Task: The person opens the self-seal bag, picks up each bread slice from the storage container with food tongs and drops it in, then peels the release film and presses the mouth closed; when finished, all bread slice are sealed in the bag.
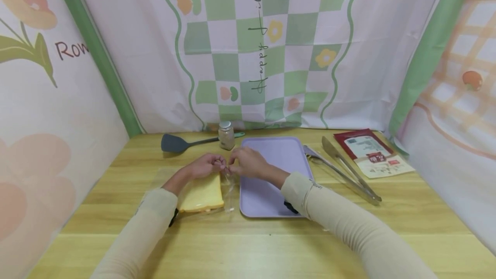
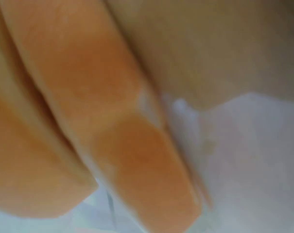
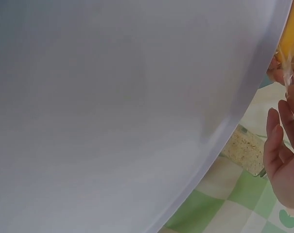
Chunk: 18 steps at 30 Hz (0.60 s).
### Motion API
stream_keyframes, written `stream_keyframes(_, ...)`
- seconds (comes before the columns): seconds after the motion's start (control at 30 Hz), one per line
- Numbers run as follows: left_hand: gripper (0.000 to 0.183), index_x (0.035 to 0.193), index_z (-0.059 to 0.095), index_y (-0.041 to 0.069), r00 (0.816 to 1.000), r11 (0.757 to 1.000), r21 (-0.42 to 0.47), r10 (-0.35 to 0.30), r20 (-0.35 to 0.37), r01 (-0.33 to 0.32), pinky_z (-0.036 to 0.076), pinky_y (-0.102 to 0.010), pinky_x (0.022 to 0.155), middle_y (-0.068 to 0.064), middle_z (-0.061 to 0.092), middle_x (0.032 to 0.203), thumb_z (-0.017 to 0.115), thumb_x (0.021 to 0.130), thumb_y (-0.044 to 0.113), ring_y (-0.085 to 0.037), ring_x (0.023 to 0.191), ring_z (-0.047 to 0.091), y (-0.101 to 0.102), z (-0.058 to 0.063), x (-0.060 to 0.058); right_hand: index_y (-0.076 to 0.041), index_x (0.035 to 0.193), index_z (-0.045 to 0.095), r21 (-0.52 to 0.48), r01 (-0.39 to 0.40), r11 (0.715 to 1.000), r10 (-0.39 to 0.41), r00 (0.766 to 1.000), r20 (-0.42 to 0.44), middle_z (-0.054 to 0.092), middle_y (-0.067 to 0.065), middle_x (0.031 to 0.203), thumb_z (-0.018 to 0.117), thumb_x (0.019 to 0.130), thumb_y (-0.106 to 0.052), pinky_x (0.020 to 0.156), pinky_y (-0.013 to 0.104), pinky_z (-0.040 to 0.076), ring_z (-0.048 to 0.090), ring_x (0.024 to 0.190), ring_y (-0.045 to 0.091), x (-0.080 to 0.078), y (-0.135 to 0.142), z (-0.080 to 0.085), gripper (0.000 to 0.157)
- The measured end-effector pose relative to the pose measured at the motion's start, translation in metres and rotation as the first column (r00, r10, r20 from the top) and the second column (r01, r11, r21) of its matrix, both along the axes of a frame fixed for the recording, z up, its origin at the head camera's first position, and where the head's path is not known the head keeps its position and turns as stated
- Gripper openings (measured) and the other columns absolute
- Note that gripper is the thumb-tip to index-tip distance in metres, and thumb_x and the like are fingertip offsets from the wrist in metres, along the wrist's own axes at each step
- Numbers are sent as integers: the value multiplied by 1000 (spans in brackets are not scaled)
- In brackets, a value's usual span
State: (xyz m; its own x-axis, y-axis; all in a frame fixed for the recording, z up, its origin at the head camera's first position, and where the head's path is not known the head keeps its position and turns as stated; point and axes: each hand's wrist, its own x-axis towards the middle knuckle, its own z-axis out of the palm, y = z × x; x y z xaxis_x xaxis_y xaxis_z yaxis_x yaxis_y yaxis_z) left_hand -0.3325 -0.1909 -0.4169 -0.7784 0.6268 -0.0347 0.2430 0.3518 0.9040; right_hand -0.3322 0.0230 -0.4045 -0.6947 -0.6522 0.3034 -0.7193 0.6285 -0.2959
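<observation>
Sliced bread (image 1: 202, 193) in a clear plastic bag (image 1: 229, 195) lies on the table, left of a lilac tray (image 1: 286, 152). My left hand (image 1: 204, 165) is over the bread's far end and pinches the bag's gathered opening. From the other side, my right hand (image 1: 249, 162) pinches the same plastic, its forearm crossing above the tray. In the right wrist view, the right hand's fingers (image 3: 285, 150) meet the twisted plastic at the frame's edge. The left wrist view is filled by blurred orange-brown bread crusts (image 2: 108, 92).
Behind the hands stand a jar (image 1: 226, 137) with a metal lid and a dark spatula (image 1: 175, 143). Metal tongs (image 1: 350, 171) lie right of the tray, beside a red and cream food packet (image 1: 372, 154). A printed curtain (image 1: 255, 55) hangs along the table's back edge.
</observation>
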Motion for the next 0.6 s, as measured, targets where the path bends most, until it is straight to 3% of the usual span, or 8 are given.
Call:
stream_keyframes(0.23, 10, 101, 58, -7, 1000, 1000, -17, 4, -20, -4, 50, -31, 91, -15, 72, 100, 49, 99, -1, -15, 94, 65, 0, 1, 0, -15, 90, 76, 12, 16, 1000, -17, 999, 46, 71, -2, 102, 73, 89, -25, 74, 32, 55, 65, 98, 21, 0, -2, -1, 10)
stream_keyframes(0.6, 9, 100, 57, -5, 1000, 1000, -17, 21, -23, -21, 51, -30, 89, -9, 70, 94, 49, 98, -2, -15, 91, 64, 0, -1, 0, -12, 97, 68, 68, 4, 998, -11, 995, 102, 67, 3, 98, 63, 94, -19, 68, 30, 51, 58, 85, 16, 3, -5, -1, 9)
